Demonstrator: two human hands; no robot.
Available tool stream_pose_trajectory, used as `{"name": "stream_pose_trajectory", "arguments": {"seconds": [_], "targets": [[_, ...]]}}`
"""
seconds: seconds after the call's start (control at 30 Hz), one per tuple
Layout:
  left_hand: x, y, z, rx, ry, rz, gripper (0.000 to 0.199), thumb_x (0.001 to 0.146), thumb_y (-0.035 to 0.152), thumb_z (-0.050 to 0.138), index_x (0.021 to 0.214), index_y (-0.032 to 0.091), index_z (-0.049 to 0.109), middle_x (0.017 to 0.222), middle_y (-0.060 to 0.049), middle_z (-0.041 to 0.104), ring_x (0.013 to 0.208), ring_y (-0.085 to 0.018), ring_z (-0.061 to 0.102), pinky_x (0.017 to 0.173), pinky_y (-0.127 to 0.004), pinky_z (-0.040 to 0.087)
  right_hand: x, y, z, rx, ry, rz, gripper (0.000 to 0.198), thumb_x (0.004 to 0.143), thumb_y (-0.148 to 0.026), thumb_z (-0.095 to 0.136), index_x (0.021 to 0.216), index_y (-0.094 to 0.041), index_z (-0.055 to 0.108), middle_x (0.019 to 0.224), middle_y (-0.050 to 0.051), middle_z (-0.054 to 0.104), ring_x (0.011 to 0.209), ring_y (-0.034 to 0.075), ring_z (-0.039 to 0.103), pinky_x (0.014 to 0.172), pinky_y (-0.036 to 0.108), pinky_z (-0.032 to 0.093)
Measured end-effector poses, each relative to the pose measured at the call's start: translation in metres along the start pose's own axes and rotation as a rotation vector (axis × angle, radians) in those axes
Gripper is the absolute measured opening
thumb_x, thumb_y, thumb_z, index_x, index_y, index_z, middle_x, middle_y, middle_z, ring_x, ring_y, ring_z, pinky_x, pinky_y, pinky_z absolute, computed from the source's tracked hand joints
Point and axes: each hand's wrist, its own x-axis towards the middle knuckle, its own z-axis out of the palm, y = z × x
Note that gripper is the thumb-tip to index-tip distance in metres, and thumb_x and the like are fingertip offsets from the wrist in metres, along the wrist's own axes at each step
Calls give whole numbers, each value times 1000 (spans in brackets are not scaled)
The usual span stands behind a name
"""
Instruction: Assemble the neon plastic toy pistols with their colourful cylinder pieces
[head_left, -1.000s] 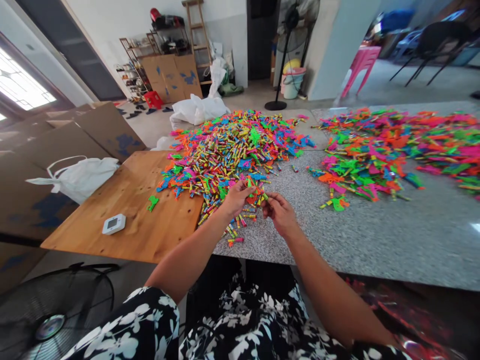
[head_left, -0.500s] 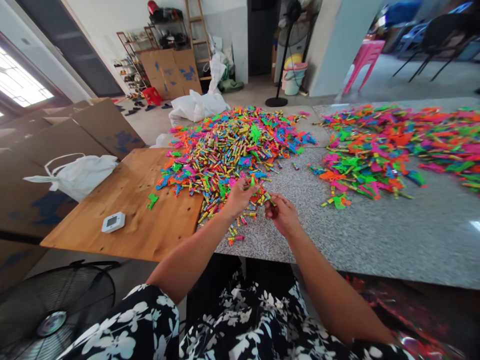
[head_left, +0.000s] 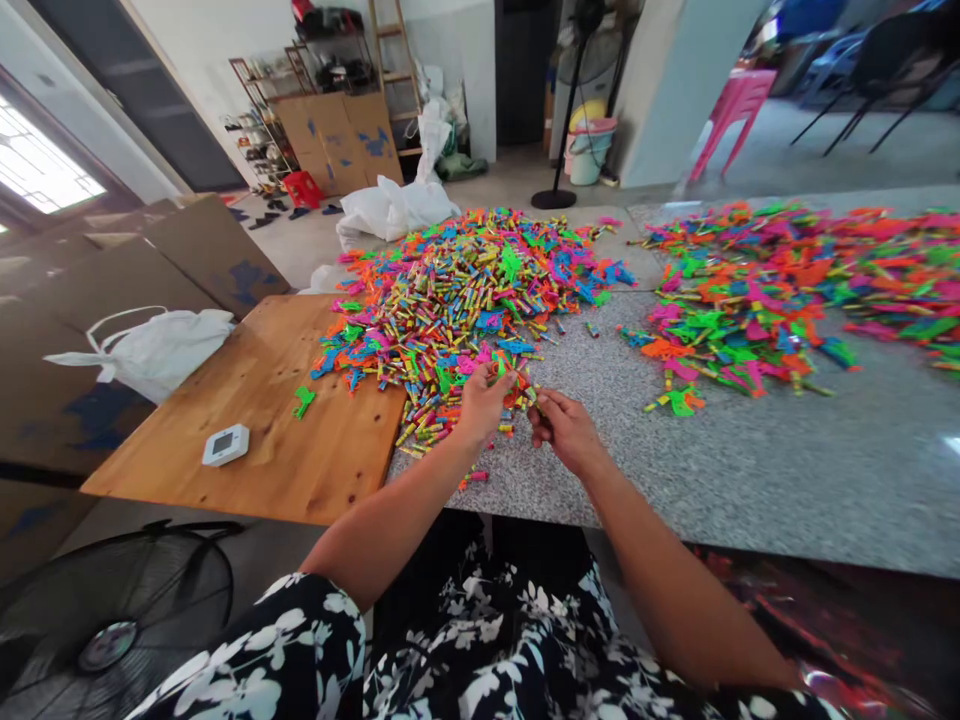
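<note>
My left hand [head_left: 482, 405] is closed at the near edge of a big pile of small toys, thumb and fingers pinching a small green plastic piece [head_left: 493, 373], mostly covered by the fingers. Just to its right my right hand [head_left: 568, 430] pinches a small yellow-wrapped tube [head_left: 532, 395] by its end. The fingertips of both hands are close together, and I cannot tell whether the two pieces touch. The pile [head_left: 450, 290] mixes yellow-wrapped tubes with bright plastic toy guns in green, orange, pink and blue. A few loose tubes [head_left: 474, 478] lie near my left forearm.
A second heap of toy guns with tubes [head_left: 750, 320] spreads over the right of the speckled stone table [head_left: 637, 480]. On the wooden board [head_left: 285, 350] at left lie a green toy gun [head_left: 304, 402] and a white digital timer [head_left: 226, 445]. A black fan [head_left: 112, 620] stands below.
My left hand's fingertips have turned down slightly, so less of the green piece shows. My right hand stays almost in place with the tube. The heaps look the same.
</note>
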Motion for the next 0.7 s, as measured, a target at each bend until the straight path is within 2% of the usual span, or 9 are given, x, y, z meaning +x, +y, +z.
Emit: {"name": "stream_pose_trajectory", "arguments": {"seconds": [0.13,0.23,0.33,0.4,0.47,0.5,0.57,0.63,0.7], "targets": [[-8,-12,16,-57,85,-55,28,81,31,82,96,17,64,84,-1,74,70,-12,66,71,-25,51,-4,-12,-13,-129,-56,92,34,83,-53,75,90,-22,62,68,-5,58,48,9,41,48,29,55],[-13,-23,28,-98,110,-125,28,82,32,81,96,17,62,83,-1,72,70,-13,66,71,-26,52,-9,-19,-23,-69,-105,223,32,83,-50,75,90,-22,61,66,-6,54,46,7,34,47,27,52],[-11,-36,34,-36,72,-148,26,86,33,77,100,17,62,87,-3,73,72,-14,67,71,-28,53,-10,-21,-35,4,-113,356,30,80,-46,77,90,-22,61,66,-7,53,45,7,32,43,23,47],[1,-43,35,110,-8,-157,26,86,33,76,101,17,63,89,-4,73,74,-16,68,73,-30,54,-5,-23,-51,-7,-84,407,26,80,-41,76,91,-21,63,65,-6,55,45,7,34,42,22,46],[25,-46,33,318,-82,-118,27,86,31,77,105,17,64,95,-7,74,84,-19,71,82,-34,56,6,-27,-75,-27,36,411,19,82,-35,73,91,-20,65,64,-5,57,44,8,40,42,22,46],[41,-46,32,440,-101,-61,28,86,29,77,109,17,65,102,-9,74,93,-21,72,89,-36,56,13,-31,-90,-9,146,378,15,83,-31,72,90,-20,65,63,-4,58,44,9,42,42,22,46],[77,-42,30,712,-127,119,29,91,25,72,118,18,66,120,-13,73,116,-26,68,106,-43,52,31,-40,-123,100,433,222,9,85,-27,68,88,-20,62,62,-5,58,43,8,45,43,19,45],[113,-37,29,1052,-196,296,32,95,24,66,126,18,67,134,-15,68,133,-30,59,119,-48,42,52,-47,-154,247,702,-10,8,90,-29,62,89,-22,59,64,-6,59,44,7,46,44,17,45],[141,-32,29,1328,-323,329,43,97,29,64,138,16,63,149,-18,59,145,-33,49,124,-50,36,75,-49,-173,204,854,-156,15,96,-37,55,93,-23,58,71,-5,65,46,8,50,47,19,48]]}}
